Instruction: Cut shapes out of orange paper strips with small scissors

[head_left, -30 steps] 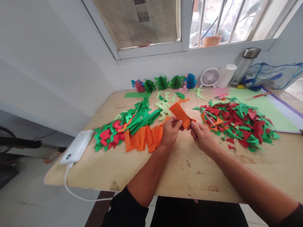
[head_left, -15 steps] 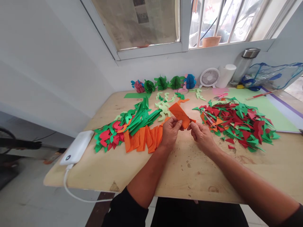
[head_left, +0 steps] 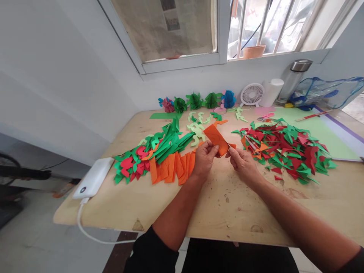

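Observation:
My left hand (head_left: 206, 157) pinches the lower part of an orange paper piece (head_left: 215, 137) with faint drawn lines, held above the table. At the paper's right edge, my right hand (head_left: 241, 161) is closed on something small that its fingers mostly hide. Left of my hands lie a row of orange paper pieces (head_left: 170, 168), green paper strips (head_left: 169, 146) and red and green cut shapes (head_left: 132, 165). Light green cut shapes (head_left: 197, 131) lie behind the held paper. On the right is a heap of red, green and orange scraps (head_left: 284, 148).
Folded paper figures (head_left: 195, 101) line the wall at the back. A small white fan (head_left: 252, 94), a glass bottle (head_left: 294, 81) and a clear bag (head_left: 330, 91) stand at the back right. A white power bank (head_left: 93, 178) with a cable lies at the left edge.
Both hands and the orange paper have hardly moved. The whole view has shifted slightly downward.

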The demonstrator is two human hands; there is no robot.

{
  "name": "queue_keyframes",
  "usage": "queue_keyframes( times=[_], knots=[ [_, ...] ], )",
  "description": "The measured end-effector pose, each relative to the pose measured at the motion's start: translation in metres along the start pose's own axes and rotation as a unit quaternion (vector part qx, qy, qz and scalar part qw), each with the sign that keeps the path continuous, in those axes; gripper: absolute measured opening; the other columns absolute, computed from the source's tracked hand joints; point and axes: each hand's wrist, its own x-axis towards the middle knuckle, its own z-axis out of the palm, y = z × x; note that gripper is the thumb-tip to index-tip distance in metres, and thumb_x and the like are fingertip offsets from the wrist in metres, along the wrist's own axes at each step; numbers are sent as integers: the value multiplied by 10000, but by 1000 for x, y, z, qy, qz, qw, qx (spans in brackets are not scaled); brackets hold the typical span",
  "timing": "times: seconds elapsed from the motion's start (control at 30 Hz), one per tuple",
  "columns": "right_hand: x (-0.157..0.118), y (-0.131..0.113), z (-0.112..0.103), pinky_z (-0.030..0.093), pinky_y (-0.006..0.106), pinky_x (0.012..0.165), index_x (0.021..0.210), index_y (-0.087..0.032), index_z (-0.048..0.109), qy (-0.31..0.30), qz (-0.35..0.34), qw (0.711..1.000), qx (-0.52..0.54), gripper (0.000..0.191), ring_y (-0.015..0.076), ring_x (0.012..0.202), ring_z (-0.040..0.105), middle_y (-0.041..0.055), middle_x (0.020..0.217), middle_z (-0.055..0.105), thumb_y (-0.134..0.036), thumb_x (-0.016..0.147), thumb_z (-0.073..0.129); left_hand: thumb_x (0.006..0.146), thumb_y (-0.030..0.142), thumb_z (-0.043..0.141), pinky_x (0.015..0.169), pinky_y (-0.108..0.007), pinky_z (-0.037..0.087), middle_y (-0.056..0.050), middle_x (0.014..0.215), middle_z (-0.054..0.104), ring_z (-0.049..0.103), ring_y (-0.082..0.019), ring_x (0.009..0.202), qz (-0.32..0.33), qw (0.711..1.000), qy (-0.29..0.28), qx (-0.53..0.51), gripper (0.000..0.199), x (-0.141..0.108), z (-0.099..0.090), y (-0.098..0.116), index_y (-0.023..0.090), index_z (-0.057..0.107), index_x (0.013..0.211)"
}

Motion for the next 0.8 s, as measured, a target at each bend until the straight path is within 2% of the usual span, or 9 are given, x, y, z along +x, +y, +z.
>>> queue_keyframes(
  times=[0.4,0.8],
  knots=[
    [2,-4,-3,165,222,384,622,-190,474,-22,6,1000,4,459,60,395,234,-74,431,306,-616,787,522,709,312,676,566,-249,430,8,611,573,531,-92,546,-14,999,-43,13,196,2,-4,2,147,570,703],
    [5,-3,-7,166,222,389,620,-202,432,-26,-2,1000,-2,455,62,413,224,-80,457,286,-615,780,538,711,313,671,555,-246,437,-3,614,592,541,-98,553,-17,999,-44,17,189,1,-4,4,149,579,710]
  ],
)
